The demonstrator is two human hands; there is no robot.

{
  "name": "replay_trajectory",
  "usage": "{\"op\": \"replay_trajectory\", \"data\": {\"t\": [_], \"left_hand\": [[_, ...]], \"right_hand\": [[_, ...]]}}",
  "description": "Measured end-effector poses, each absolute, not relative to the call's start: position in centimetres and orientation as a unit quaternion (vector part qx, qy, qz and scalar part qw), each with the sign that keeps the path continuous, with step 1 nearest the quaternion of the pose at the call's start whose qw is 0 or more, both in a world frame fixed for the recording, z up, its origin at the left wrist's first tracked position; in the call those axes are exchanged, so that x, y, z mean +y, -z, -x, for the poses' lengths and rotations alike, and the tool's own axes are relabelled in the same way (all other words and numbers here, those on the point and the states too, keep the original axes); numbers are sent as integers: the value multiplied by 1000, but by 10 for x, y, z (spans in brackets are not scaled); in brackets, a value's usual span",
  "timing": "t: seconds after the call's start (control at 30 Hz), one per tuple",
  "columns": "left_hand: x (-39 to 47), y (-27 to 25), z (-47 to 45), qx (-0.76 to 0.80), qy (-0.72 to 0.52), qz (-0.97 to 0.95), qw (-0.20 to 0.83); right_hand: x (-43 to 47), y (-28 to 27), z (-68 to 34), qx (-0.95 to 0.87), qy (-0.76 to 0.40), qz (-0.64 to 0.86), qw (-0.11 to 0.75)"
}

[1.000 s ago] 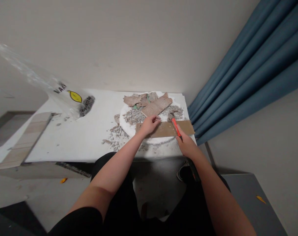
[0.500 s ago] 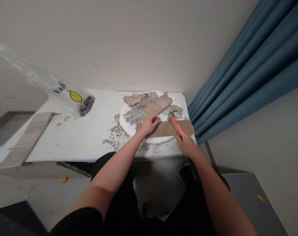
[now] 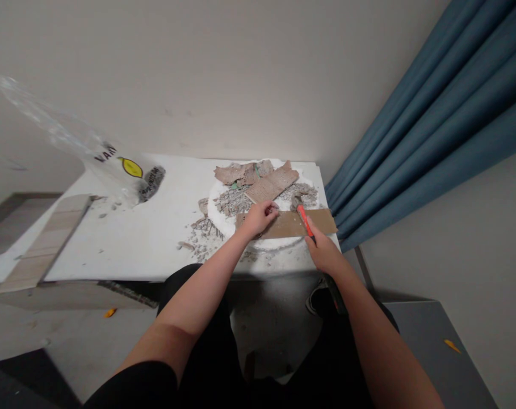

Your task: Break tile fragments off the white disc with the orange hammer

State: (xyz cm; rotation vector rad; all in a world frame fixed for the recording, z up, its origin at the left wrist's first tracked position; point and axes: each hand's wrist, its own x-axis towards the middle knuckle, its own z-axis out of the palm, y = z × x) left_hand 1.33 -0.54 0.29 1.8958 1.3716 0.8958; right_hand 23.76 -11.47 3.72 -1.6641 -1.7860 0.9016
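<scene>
My right hand (image 3: 328, 253) is wrapped round the handle of a red-and-black hammer (image 3: 303, 217). The hammer's metal head points away from me, over the far edge of a flat brown board (image 3: 289, 224). At the board's left part, my left hand (image 3: 258, 217) has its thumb and fingers curled together; whatever they pinch is too small to make out. Under the board lies a round white slab (image 3: 217, 215), strewn with grey crumbled bits (image 3: 232, 201). Rough brown broken sheets (image 3: 275, 182) lie on its far side, with some green showing between them.
A clear plastic bag (image 3: 121, 170) with a yellow print and grey bits inside stands on the white-covered table (image 3: 155, 233). A wood-look plank (image 3: 49, 241) crosses the table's left end. Loose rubble (image 3: 200, 236) lies left of the slab; a blue curtain (image 3: 411, 125) hangs at right.
</scene>
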Motion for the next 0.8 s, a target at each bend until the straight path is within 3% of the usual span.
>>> {"op": "replay_trajectory", "data": {"t": [0.8], "left_hand": [[-7, 0, -13, 516, -338, -725, 307]], "right_hand": [[-115, -35, -239, -662, -337, 608, 278]]}}
